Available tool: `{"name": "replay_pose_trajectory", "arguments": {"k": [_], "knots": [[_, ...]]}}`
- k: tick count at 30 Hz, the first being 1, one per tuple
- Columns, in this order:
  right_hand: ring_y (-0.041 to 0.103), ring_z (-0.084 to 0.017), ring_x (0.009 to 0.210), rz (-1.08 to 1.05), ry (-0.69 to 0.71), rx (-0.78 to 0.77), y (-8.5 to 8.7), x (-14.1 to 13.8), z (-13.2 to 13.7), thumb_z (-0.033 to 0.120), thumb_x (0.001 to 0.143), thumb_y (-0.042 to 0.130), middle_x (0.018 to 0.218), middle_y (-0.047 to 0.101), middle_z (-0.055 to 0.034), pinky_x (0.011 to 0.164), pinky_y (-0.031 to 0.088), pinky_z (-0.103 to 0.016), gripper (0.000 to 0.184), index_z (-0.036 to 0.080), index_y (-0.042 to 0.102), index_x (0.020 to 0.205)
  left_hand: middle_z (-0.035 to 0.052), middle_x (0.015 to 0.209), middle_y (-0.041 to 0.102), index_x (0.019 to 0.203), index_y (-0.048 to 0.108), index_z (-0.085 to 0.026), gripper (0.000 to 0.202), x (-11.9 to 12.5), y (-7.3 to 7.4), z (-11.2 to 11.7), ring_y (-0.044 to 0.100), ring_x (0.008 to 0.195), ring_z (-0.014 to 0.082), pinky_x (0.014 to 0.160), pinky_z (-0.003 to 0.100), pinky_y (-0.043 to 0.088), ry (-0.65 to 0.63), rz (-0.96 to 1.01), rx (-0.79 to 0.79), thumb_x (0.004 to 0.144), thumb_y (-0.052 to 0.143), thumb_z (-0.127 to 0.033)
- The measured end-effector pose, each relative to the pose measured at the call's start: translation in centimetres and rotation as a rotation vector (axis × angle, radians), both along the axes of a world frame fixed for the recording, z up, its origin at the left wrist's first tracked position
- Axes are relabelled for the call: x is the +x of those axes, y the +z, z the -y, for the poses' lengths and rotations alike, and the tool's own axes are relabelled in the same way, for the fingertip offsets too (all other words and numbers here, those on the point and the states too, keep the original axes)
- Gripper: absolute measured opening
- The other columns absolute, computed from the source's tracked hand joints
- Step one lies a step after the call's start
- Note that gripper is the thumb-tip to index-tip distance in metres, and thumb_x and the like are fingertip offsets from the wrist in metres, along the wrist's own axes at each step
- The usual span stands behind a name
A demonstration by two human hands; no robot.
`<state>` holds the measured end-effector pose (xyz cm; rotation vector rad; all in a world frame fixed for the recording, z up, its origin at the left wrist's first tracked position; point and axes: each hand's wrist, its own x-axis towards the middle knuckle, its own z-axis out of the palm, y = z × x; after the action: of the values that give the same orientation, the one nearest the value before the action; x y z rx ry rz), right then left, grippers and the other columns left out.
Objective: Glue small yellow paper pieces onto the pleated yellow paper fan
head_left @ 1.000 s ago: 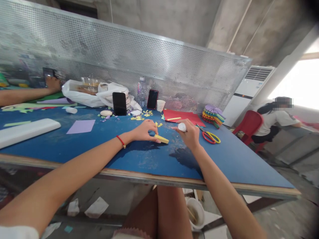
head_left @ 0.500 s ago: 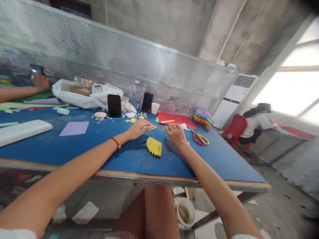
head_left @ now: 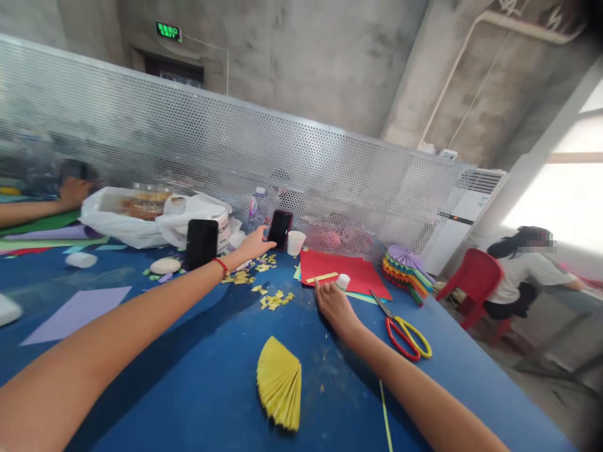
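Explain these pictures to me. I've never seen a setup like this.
There is no machine here. One camera worn on a person's head looks forward and down, so the two bare arms are that person's own. On the blue table lie a folded yellow paper fan, yellow paper scraps, scissors and a red paper sheet. The left hand, with a red wrist band, is beside a phone. The right hand is near a small white tube. Neither hand clearly holds anything. Another person sits at the right.
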<state>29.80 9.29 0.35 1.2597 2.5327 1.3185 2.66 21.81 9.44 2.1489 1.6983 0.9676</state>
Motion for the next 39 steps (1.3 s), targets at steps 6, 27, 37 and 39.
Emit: {"name": "replay_pose_trajectory", "arguments": {"k": [6,27,37,39], "knots": [[0.066,-0.027,0.102,-0.017,-0.051,-0.083,-1.5,1.3,-1.1,-0.004,0.083,0.059,0.105,0.074,-0.0141,0.088,0.056,-0.040,0.066,0.013,0.054,0.147,0.0153,0.150,0.048,0.147,0.047,-0.019,0.057,6.9,-1.8,-8.4,0.053,0.133,0.0334,0.111,0.058,0.048,0.184,-0.049,0.092,0.097,0.066,-0.037],[0.063,-0.024,0.118,-0.162,0.225,-0.295,5.0,-2.4,5.3,0.009,0.099,0.048,0.129,0.069,-0.0122,0.108,0.049,-0.042,0.060,0.018,0.039,0.157,0.0226,0.151,0.039,0.164,-0.003,-0.028,0.138,1.3,-0.3,0.3,0.057,0.128,0.0495,0.107,0.057,0.050,0.086,0.051,0.250,0.063,0.091,-0.021],[0.038,-0.026,0.153,-1.489,0.572,-0.972,7.5,-5.5,6.5,0.024,0.084,0.076,0.165,0.032,-0.0207,0.123,0.037,-0.052,0.116,0.026,-0.010,0.162,0.0134,0.135,0.054,0.160,-0.004,-0.042,0.144,1.5,-1.3,18.1,0.070,0.101,0.0302,0.077,0.044,0.065,-0.551,0.565,-0.123,0.054,0.092,-0.032],[0.042,-0.024,0.150,-1.512,0.665,-1.079,7.6,-6.0,8.3,0.020,0.087,0.068,0.165,0.033,-0.0183,0.119,0.045,-0.049,0.107,0.028,-0.010,0.160,0.0125,0.133,0.054,0.159,0.002,-0.043,0.141,2.4,-1.8,20.6,0.070,0.097,0.0297,0.074,0.044,0.065,-0.625,0.671,-0.190,0.051,0.092,-0.034]]}}
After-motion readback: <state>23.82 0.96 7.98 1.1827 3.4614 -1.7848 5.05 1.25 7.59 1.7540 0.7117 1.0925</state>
